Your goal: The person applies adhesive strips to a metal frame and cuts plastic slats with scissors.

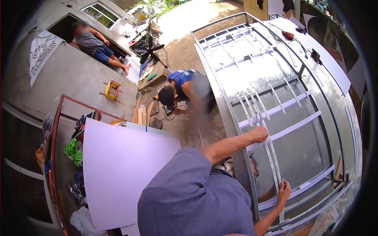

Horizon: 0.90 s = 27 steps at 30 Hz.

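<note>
My left hand (258,134) is closed in a fist beside the upper ends of two long, narrow white strips (271,157), which look like LED strips. What lies inside that fist is hidden. Lower down, my right hand (283,192) pinches one of the strips near its lower part. Both strips lie over a reflective sheet (252,173) inside a large metal frame (226,94). Shorter white strips (246,108) lie farther up the frame, across pale crossbars (291,129).
A co-worker in a blue top (183,84) crouches left of the frame, and another person (94,43) sits in a doorway. A white panel (126,173) leans at left. A red-and-black tool (288,35) and a black tool (316,56) lie beyond the frame.
</note>
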Available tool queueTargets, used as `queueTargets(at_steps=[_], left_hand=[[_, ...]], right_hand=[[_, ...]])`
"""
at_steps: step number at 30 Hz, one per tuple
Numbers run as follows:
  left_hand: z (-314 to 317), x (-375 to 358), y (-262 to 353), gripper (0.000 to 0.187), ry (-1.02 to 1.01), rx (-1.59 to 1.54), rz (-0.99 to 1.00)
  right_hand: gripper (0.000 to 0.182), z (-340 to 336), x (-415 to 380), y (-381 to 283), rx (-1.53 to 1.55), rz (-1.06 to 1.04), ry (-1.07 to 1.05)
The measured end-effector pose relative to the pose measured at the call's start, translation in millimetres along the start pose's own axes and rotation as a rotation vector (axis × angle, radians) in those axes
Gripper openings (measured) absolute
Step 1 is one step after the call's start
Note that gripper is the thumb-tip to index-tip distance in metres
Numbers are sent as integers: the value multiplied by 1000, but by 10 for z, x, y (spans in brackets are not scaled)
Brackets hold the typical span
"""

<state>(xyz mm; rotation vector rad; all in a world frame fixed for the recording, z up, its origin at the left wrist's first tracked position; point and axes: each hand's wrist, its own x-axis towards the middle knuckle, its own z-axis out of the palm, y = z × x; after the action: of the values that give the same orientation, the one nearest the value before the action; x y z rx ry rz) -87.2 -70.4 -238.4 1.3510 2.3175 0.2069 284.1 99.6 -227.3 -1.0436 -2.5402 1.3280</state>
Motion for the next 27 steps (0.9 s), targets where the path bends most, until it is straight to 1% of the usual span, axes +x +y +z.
queueTargets(at_steps=[1, 4, 5, 8, 11, 14, 17, 19, 20, 21, 22, 24, 25, 27], left_hand=[[-24, -16, -17, 20, -3, 4, -18], [19, 0, -47, 22, 25, 9, 0], [39, 26, -62, 22, 28, 4, -10], [37, 14, -58, 20, 83, 20, 6], [34, 16, -55, 20, 84, 13, 14], [22, 5, -12, 16, 50, 18, -12], [45, 41, -16, 18, 67, 66, 43], [16, 17, 0, 17, 28, 94, 15], [25, -5, -9, 15, 51, 95, 22], [-31, -19, 22, 14, 5, 80, 17], [-134, -82, 81, 13, 7, 76, 23], [-186, -70, 106, 14, -4, 101, 60], [-267, -108, 161, 13, -13, 115, 53], [-365, -135, 231, 12, -63, 155, 67]], right_hand=[[21, 24, 24, -29, 18, 21, -9], [21, 30, 37, -32, 12, -4, -9], [21, 54, 60, 54, -2, -52, -3], [20, 62, 62, -50, 39, -58, -3], [18, 99, 74, 11, 35, -62, -72], [16, 123, 70, 73, 41, -83, -82], [15, 110, 91, 189, 48, -94, -88], [15, 62, 75, 173, 82, 12, -142], [14, 21, 58, 104, 106, 49, -164], [13, -41, 19, -24, 121, 118, -179], [13, -108, -10, -151, 153, 139, -191], [13, -152, -10, 49, 83, 119, -199], [11, -211, -9, 66, 189, 213, -268], [9, -250, -31, 78, 260, 275, -268]])
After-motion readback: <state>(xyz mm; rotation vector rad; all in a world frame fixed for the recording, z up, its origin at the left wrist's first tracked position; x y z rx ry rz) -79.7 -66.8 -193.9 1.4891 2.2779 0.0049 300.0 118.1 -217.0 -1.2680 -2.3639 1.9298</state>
